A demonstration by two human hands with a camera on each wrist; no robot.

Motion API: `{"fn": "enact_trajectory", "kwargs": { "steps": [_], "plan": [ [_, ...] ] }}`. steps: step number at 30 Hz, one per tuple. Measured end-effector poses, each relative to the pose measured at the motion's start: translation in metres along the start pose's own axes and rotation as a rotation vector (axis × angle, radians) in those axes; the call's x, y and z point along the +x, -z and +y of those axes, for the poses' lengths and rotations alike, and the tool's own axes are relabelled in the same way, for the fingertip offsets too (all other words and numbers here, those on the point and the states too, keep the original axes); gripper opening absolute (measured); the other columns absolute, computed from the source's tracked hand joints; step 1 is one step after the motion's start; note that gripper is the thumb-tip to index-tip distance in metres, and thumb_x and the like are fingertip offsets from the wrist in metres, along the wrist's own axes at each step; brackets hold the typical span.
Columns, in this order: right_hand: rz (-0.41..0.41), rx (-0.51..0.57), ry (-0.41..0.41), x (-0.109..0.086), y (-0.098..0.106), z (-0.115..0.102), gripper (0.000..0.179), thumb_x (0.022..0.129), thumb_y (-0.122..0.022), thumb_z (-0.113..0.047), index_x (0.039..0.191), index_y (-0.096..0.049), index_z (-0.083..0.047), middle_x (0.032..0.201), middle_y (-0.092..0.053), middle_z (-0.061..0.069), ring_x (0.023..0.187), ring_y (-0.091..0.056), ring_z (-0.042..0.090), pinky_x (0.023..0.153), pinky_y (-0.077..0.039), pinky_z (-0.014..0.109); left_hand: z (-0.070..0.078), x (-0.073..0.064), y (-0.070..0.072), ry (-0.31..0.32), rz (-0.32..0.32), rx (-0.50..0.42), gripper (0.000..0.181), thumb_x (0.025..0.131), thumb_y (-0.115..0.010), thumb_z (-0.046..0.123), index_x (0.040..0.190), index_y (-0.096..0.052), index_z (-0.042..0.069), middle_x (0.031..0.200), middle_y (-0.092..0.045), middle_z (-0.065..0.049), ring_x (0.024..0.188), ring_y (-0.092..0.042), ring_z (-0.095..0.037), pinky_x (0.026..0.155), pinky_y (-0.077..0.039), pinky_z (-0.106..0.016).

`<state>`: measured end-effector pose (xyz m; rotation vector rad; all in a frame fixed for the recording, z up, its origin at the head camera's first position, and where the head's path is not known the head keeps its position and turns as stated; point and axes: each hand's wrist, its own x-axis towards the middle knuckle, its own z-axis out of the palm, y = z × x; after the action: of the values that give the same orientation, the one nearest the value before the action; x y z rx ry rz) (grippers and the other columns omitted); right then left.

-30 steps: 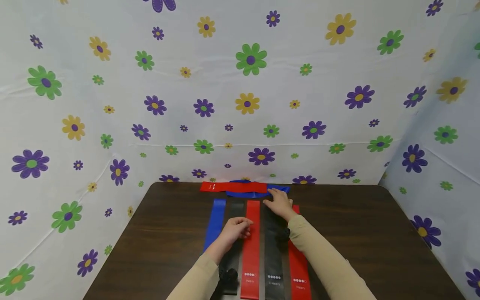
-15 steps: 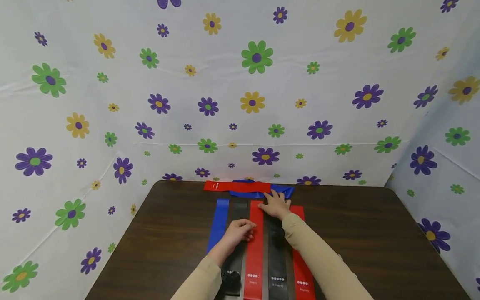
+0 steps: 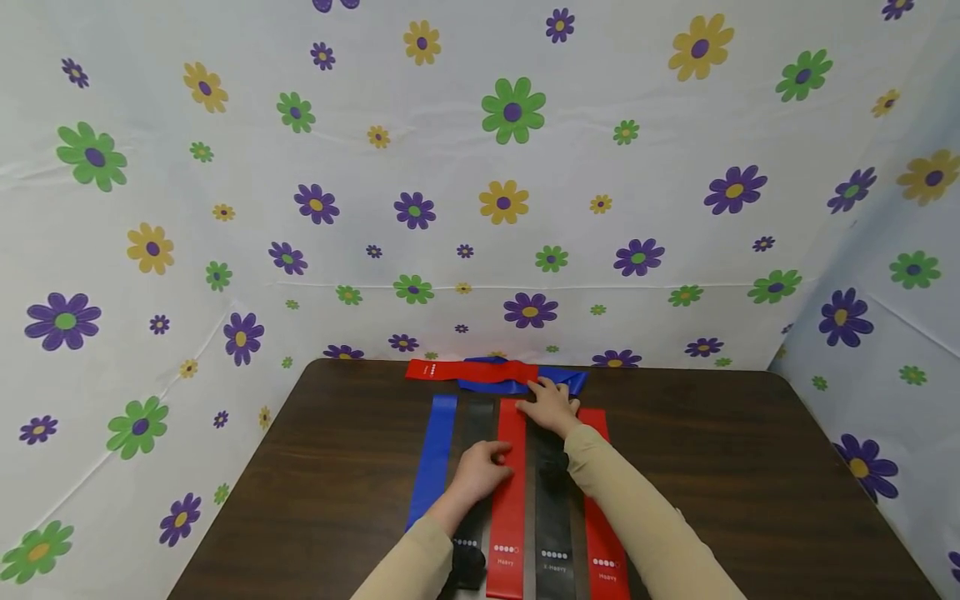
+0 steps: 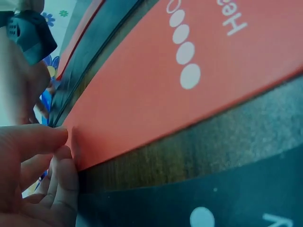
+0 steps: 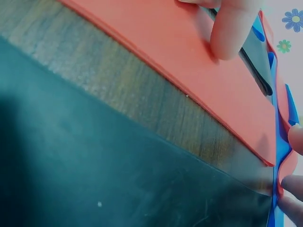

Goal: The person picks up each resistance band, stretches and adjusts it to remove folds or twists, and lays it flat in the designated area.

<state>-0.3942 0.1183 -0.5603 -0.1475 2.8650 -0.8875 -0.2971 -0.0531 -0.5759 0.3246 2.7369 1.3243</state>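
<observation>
Several flat resistance bands lie lengthwise side by side. My left hand reaches over a black band, its fingertips on the middle red band. In the left wrist view, the thumb and fingers are close together at this red band's edge. One left fingertip rests on its surface in the right wrist view. My right hand, fingers spread, is over the far end of another black band. Its fingertips are right at the crosswise red band lying on a blue band.
A blue band lies at the left of the row and a red band at its right. Beneath them is a dark wooden table. A flowered cloth hangs behind the table's far edge.
My right hand has shifted left and its fingers have spread beside the crosswise bands. My left hand has come down onto the middle red band, its thumb and fingers parting. The bands look unmoved.
</observation>
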Motion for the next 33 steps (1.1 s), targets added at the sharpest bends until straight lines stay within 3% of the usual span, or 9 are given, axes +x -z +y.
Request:
{"fn": "enact_trajectory", "kwargs": {
  "steps": [8,14,21,24,28,33],
  "plan": [
    [0.029,0.066,-0.013,0.001,-0.001,-0.001,0.062,0.091,-0.059,-0.042,0.142,-0.047,-0.008,0.150,-0.033,0.013,0.133,-0.020,0.046,0.096,-0.016,0.069,0.010,-0.004,-0.004,-0.014,-0.030,0.206,0.045,0.082,-0.074,0.010,0.124,-0.063,0.000,0.096,-0.050,-0.006,0.079,-0.049,-0.016,0.065,-0.046,-0.027],
    [0.051,0.116,-0.039,0.002,0.001,-0.002,0.064,0.093,-0.057,-0.043,0.142,-0.045,-0.005,0.152,-0.031,0.011,0.135,-0.020,0.043,0.097,-0.015,0.068,0.011,-0.008,-0.003,-0.052,0.006,0.378,0.046,0.081,-0.076,0.021,0.124,-0.066,0.009,0.105,-0.049,-0.003,0.088,-0.041,-0.017,0.070,-0.040,-0.031],
    [0.104,0.266,-0.048,0.005,0.009,-0.001,0.057,0.095,-0.055,-0.039,0.138,-0.050,-0.002,0.149,-0.036,0.010,0.136,-0.021,0.043,0.099,-0.013,0.071,0.001,-0.011,-0.004,-0.073,0.058,0.301,0.046,0.081,-0.076,0.022,0.124,-0.066,0.010,0.110,-0.050,-0.005,0.092,-0.040,-0.018,0.071,-0.038,-0.032],
    [0.133,0.408,-0.033,0.006,0.010,0.001,0.051,0.096,-0.055,-0.033,0.135,-0.053,0.000,0.147,-0.040,0.014,0.136,-0.025,0.042,0.107,-0.016,0.065,-0.003,-0.011,-0.006,-0.079,0.065,0.271,0.046,0.081,-0.076,0.023,0.125,-0.065,0.010,0.110,-0.049,-0.004,0.092,-0.040,-0.019,0.073,-0.037,-0.033],
    [0.206,0.670,-0.037,0.000,0.010,0.003,0.045,0.096,-0.058,-0.026,0.129,-0.057,0.004,0.137,-0.051,0.019,0.129,-0.042,0.037,0.104,-0.037,0.050,-0.006,-0.011,-0.007,-0.067,0.067,0.221,0.047,0.081,-0.076,0.023,0.125,-0.065,0.011,0.109,-0.048,-0.004,0.094,-0.040,-0.020,0.076,-0.034,-0.037],
    [0.273,0.988,-0.147,-0.003,0.009,0.010,0.040,0.095,-0.059,-0.018,0.127,-0.058,0.005,0.134,-0.054,0.019,0.123,-0.049,0.033,0.098,-0.045,0.043,-0.010,-0.012,-0.007,-0.058,0.070,0.170,0.048,0.081,-0.077,0.023,0.125,-0.065,0.011,0.109,-0.047,-0.003,0.095,-0.039,-0.020,0.077,-0.032,-0.037]
  ]
}}
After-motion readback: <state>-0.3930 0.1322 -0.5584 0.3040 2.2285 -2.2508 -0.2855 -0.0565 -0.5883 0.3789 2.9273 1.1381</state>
